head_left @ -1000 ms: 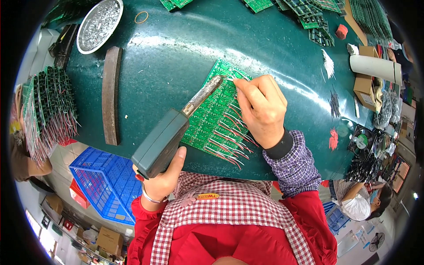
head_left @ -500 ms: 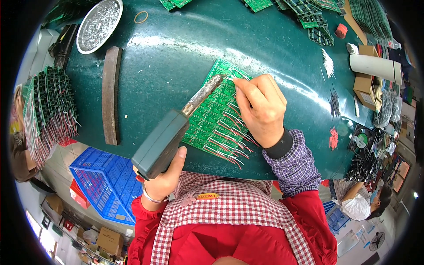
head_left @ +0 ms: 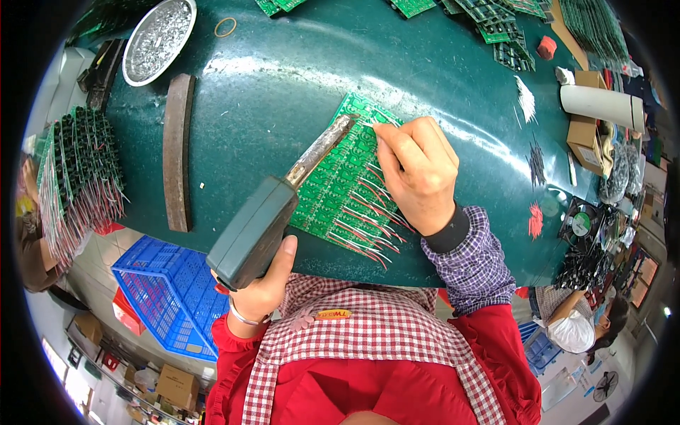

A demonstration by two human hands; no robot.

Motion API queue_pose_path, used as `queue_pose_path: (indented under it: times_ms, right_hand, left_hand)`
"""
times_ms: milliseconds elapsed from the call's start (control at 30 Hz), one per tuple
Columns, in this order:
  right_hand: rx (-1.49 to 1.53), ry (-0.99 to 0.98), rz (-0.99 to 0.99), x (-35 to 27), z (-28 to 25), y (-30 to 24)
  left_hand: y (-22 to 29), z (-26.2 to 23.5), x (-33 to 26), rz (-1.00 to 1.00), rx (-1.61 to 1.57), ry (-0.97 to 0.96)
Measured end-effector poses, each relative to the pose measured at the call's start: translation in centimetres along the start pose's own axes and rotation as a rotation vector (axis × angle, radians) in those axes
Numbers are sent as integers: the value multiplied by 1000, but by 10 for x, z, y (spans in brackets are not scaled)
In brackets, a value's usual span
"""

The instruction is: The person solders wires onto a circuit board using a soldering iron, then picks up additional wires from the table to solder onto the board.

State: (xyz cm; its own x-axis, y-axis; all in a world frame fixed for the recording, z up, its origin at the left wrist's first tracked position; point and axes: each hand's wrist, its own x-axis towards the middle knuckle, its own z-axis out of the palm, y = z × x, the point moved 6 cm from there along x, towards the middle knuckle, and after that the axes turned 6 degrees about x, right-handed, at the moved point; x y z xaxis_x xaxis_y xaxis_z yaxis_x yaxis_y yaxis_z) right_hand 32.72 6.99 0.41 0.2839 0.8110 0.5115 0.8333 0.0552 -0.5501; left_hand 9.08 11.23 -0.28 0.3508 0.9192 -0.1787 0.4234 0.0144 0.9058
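A green circuit board panel point(head_left: 333, 170) lies on the bench in front of me. Red and white wires point(head_left: 368, 216) stick out along its right and lower side. My left hand point(head_left: 262, 290) grips the dark green handle of a soldering gun point(head_left: 258, 227), whose metal barrel slants up over the panel, its tip near the panel's upper part. Above the panel's upper right, my right hand point(head_left: 423, 173) is closed in a pinch at the end of a thin white wire point(head_left: 368, 125). Most of that wire is hidden by the fingers.
A curved dark bar point(head_left: 178, 152) and a bowl of metal bits point(head_left: 159, 42) lie left; a wired board stack point(head_left: 79, 177) stands beyond. At right are white point(head_left: 525, 100), black point(head_left: 536, 164) and red wire bundles point(head_left: 535, 219). A blue crate point(head_left: 166, 294) stands below the bench edge.
The soldering gun and my left hand have shifted slightly left, drawing the tip a little back from the pinched wire. My right hand has barely moved.
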Motion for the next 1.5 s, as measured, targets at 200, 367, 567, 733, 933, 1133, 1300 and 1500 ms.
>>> queue_pose_path:
  times_ms: [200,367,567,733,933,1133,1300,1500]
  right_hand:
    - [0,3,-6,-1,-4,-2]
    - [-26,10,40,-9,-24,-5]
    - [31,82,-13,-8,-30,-26]
    - [21,37,-37,-10,-7,-22]
    - [6,48,-30,-13,2,-16]
    - [-6,47,-25,-13,3,-17]
    - [-19,45,-26,-13,3,-16]
    - [-27,42,-33,-14,4,-16]
  left_hand:
    - [-1,0,-3,117,21,-29]
    - [-2,-6,-6,109,16,6]
    - [-4,-9,-9,94,10,-2]
    - [-3,-9,-10,66,-8,1]
    - [-3,-11,-10,-29,-26,10]
    - [-3,-10,-8,7,37,-2]
    - [-3,-8,-8,3,28,-11]
    - [-3,-8,-8,27,62,-12]
